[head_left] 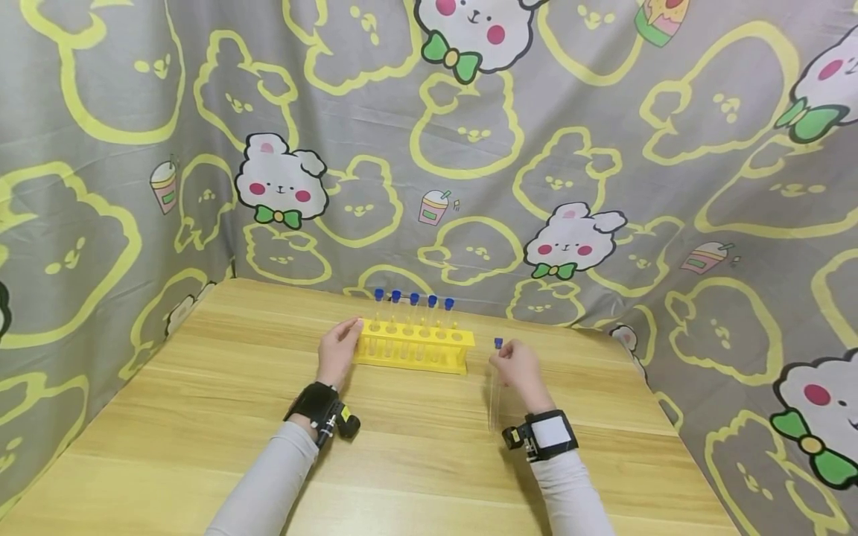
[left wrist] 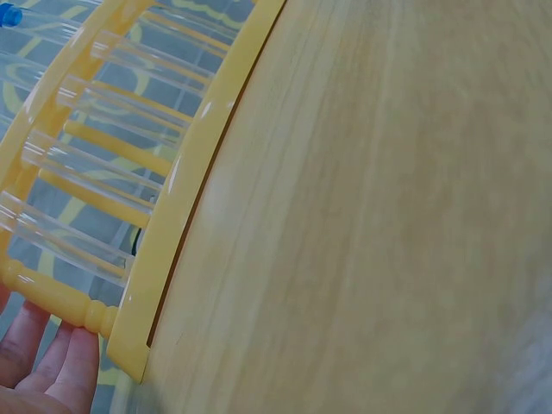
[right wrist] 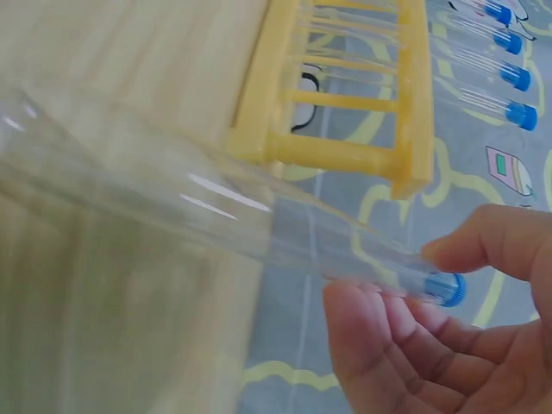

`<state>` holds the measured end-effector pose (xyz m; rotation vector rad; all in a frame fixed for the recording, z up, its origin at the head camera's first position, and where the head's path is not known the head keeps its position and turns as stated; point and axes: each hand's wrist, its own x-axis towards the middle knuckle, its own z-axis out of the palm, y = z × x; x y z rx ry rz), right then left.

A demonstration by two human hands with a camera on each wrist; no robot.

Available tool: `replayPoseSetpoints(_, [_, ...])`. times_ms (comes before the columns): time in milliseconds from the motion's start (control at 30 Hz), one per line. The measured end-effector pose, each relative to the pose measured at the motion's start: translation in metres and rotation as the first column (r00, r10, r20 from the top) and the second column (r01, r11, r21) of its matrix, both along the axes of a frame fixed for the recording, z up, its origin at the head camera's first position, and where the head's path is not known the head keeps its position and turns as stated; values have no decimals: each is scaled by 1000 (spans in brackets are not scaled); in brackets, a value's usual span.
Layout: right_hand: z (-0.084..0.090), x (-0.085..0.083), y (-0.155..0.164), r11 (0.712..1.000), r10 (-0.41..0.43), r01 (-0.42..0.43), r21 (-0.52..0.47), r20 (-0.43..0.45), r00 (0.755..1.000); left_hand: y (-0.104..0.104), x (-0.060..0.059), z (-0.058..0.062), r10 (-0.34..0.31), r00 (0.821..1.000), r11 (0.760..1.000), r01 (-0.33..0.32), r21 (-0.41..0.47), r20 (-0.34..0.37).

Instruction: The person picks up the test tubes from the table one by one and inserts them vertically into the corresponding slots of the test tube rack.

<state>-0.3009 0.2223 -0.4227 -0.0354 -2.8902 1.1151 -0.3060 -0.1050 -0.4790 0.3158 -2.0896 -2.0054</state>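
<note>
A yellow test tube rack [head_left: 469,340] stands on the table, holding several clear test tubes with blue caps [head_left: 414,298]. At its left end my left hand [head_left: 338,351] grips the rack, with fingers [left wrist: 73,366] against the end post in the left wrist view. To the right of the rack, my right hand [head_left: 521,372] pinches one more clear test tube [head_left: 494,408] just below its blue cap [right wrist: 448,290]. That tube hangs about upright, apart from the rack. In the right wrist view the thumb and fingertips lie on opposite sides of the glass-like tube [right wrist: 224,203].
The wooden table [head_left: 415,461] reaches back to a grey curtain [head_left: 375,112] with yellow and white cartoon figures, which also encloses the left and right sides. The rack stands near the table's back edge.
</note>
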Motion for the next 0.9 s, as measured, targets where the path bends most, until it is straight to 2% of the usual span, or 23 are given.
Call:
replayPoseSetpoints(167, [14, -6, 0, 999, -32, 31, -9, -134, 990, 0, -1, 0, 4, 1000, 1000, -4, -1, -1])
replayPoseSetpoints(300, [26, -6, -4, 998, -56, 50, -28, -274, 960, 0, -1, 0, 1, 1000, 1000, -1, 2, -2])
replayPoseSetpoints(433, [38, -5, -11, 998, -57, 42, -44, -419, 906, 0, -1, 0, 1, 1000, 1000, -1, 3, 0])
replayPoseSetpoints(567, [48, -3, -21, 998, -57, 33, -55, -525, 849, 0, -1, -1, 5, 1000, 1000, -5, 5, 5])
replayPoseSetpoints(700, [53, -3, -30, 996, -64, 12, -87, -631, 773, 0, -2, -2, 6, 1000, 1000, -7, 6, 8])
replayPoseSetpoints(800, [54, -4, -35, 994, -73, -6, -111, -689, 721, 0, -3, -3, 9, 1000, 1000, -9, 3, 16])
replayPoseSetpoints(900, [53, -5, -41, 991, -79, -25, -133, -720, 690, 0, -3, -3, 7, 1000, 1000, -7, 5, 16])
